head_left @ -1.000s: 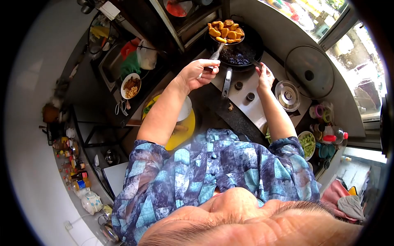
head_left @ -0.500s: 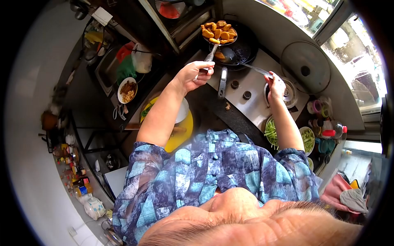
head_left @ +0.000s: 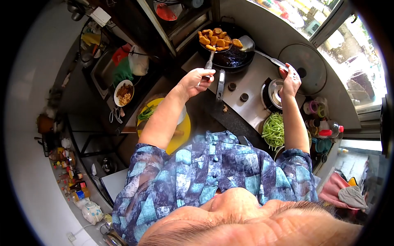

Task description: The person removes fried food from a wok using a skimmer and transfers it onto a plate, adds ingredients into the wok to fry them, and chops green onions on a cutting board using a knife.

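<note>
The left hand [head_left: 198, 83] grips a long-handled metal scoop [head_left: 209, 62] heaped with golden-brown fried pieces [head_left: 213, 39] over the round black wok [head_left: 245, 62], while the right hand [head_left: 290, 81] clasps a grey metal spatula [head_left: 264, 55], just swung rightward, one loose piece [head_left: 237, 43] at its blade now seemingly lifted from the oil [head_left: 231, 60].

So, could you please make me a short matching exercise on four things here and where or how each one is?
1. left hand
2. right hand
3. glass lid
4. green strips

A. leaning against the wall
B. heaped beside the stove
C. holding the spatula
D. holding the utensil loaded with fried pieces

Pairs: 1-D, 2-C, 3-A, 4-B
</note>
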`<action>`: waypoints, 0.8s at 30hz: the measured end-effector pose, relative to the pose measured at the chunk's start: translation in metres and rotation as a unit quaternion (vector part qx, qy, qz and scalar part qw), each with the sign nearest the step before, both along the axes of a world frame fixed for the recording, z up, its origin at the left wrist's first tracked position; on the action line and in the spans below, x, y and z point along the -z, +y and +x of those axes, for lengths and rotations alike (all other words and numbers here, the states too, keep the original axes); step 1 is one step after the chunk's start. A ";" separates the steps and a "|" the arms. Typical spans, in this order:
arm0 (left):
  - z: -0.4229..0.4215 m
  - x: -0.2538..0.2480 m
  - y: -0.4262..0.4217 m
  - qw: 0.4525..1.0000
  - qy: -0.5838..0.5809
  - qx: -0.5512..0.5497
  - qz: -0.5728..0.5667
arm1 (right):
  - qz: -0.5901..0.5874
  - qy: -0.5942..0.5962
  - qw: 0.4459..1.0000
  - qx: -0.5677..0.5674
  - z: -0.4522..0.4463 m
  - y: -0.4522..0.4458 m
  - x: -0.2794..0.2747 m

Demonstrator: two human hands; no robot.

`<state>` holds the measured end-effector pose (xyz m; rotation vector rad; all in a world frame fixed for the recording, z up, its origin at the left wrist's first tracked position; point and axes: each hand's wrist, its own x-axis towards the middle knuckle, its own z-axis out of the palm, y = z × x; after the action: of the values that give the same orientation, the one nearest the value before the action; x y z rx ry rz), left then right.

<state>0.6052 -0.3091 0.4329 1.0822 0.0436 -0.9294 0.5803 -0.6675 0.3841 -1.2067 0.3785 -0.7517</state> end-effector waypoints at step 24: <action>-0.029 -0.008 -0.007 0.999 0.002 0.009 -0.031 | -0.502 -0.034 0.864 -0.030 -0.025 0.053 0.026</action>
<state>0.5765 -0.3160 0.4405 1.0245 0.0094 -0.9435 0.5557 -0.6147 0.3579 -2.1470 -0.1639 -0.9674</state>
